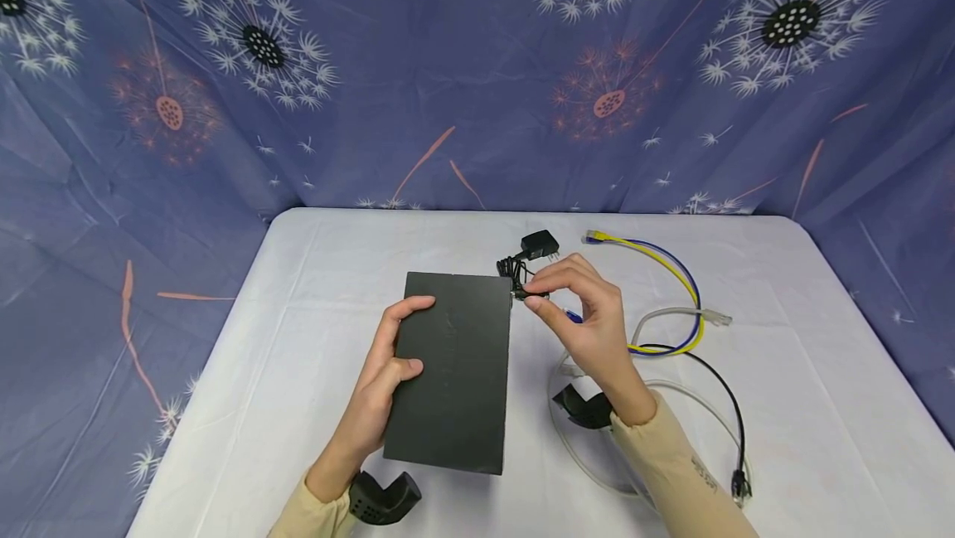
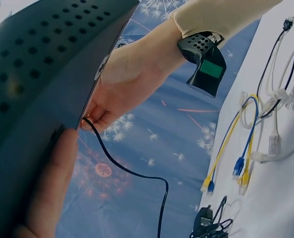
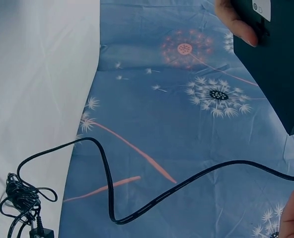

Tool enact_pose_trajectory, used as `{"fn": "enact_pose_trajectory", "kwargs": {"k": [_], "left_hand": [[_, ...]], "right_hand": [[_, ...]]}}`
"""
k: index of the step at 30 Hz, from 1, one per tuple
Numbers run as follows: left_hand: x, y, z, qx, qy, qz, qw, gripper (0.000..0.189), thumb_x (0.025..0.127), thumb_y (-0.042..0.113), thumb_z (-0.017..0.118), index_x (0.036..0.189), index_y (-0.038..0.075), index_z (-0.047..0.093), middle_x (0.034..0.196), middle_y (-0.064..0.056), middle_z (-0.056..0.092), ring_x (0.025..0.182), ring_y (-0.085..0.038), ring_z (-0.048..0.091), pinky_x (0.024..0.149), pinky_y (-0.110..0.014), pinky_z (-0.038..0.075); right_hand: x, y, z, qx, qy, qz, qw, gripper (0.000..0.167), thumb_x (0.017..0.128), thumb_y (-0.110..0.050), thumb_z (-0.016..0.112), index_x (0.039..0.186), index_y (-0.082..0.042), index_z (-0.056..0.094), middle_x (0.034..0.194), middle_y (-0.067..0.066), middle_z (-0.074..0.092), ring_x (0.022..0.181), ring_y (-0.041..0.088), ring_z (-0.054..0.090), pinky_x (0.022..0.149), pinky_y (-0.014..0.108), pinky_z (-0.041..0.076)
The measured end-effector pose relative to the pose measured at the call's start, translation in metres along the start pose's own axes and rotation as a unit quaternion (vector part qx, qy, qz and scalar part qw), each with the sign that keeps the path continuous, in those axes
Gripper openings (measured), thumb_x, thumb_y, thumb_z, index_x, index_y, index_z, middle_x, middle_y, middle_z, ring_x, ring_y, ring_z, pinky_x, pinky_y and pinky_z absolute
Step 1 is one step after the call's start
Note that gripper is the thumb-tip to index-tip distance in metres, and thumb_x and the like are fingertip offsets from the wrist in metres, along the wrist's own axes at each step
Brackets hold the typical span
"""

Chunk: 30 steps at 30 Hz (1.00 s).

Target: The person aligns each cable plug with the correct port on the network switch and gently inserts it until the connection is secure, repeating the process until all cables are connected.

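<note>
A flat black router (image 1: 455, 372) with round vent holes is raised above the table, its plain face toward the head camera. My left hand (image 1: 376, 385) grips it by the left edge, thumb on the near face. At the router's upper right edge, the thumb and fingertips of my right hand (image 1: 597, 322) pinch the end of a thin black power cable (image 2: 132, 171). The plug itself is hidden by the fingers. From there the cable (image 3: 186, 186) droops down to a bundled coil (image 3: 23, 196) beside the black power adapter (image 1: 539, 244).
Right of the router lie blue and yellow network cables (image 1: 690, 273), a grey one (image 1: 694, 397) and a black cable (image 1: 734, 397) in loose loops. The white table (image 1: 313, 314) ends at the patterned blue cloth (image 1: 448, 90) behind.
</note>
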<state>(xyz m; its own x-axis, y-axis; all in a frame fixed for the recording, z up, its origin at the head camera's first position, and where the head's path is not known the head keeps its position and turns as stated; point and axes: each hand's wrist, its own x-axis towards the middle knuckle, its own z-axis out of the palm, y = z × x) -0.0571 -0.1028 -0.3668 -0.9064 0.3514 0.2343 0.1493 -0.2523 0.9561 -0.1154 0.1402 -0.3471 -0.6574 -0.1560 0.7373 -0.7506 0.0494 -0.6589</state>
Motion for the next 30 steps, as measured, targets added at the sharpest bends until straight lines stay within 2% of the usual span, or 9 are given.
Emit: {"fn": "enact_pose_trajectory", "kwargs": {"k": [9, 19, 26, 30], "left_hand": [[0.0001, 0.0005, 0.0022, -0.001, 0.0, -0.011, 0.9999, 0.062, 0.082, -0.004, 0.03, 0.142, 0.011, 0.031, 0.128, -0.019, 0.032, 0.108, -0.034, 0.036, 0.085, -0.037, 0.039], [0.0015, 0.0009, 0.0031, -0.007, -0.015, -0.004, 0.9999, 0.06, 0.083, -0.004, 0.03, 0.142, 0.01, 0.03, 0.126, -0.02, 0.032, 0.108, -0.033, 0.039, 0.084, -0.037, 0.041], [0.0018, 0.0006, 0.0042, 0.006, 0.011, 0.003, 0.9999, 0.059, 0.082, -0.005, 0.032, 0.139, 0.009, 0.035, 0.122, -0.02, 0.035, 0.104, -0.033, 0.04, 0.083, -0.036, 0.041], [0.0026, -0.0011, 0.0046, 0.005, 0.023, 0.001, 0.9997, 0.059, 0.082, -0.006, 0.033, 0.139, 0.009, 0.036, 0.123, -0.021, 0.037, 0.104, -0.033, 0.042, 0.082, -0.037, 0.042]], "right_hand": [[-0.0025, 0.0021, 0.0011, 0.068, -0.001, 0.002, 0.9977, 0.009, 0.082, 0.007, 0.069, 0.091, 0.008, 0.067, 0.087, 0.014, 0.063, 0.086, 0.022, 0.057, 0.079, 0.028, 0.047], [-0.0034, 0.0022, 0.0034, 0.087, 0.005, -0.001, 0.9962, 0.009, 0.082, 0.007, 0.069, 0.09, 0.009, 0.067, 0.088, 0.016, 0.063, 0.087, 0.022, 0.058, 0.08, 0.028, 0.048], [-0.0047, 0.0061, 0.0037, 0.093, -0.003, 0.005, 0.9957, 0.011, 0.084, 0.001, 0.069, 0.092, 0.009, 0.067, 0.089, 0.014, 0.063, 0.088, 0.021, 0.056, 0.081, 0.029, 0.047], [-0.0049, 0.0089, 0.0016, 0.08, -0.011, 0.022, 0.9965, 0.012, 0.083, 0.007, 0.068, 0.094, 0.01, 0.066, 0.091, 0.014, 0.063, 0.09, 0.022, 0.056, 0.084, 0.03, 0.046]]}}
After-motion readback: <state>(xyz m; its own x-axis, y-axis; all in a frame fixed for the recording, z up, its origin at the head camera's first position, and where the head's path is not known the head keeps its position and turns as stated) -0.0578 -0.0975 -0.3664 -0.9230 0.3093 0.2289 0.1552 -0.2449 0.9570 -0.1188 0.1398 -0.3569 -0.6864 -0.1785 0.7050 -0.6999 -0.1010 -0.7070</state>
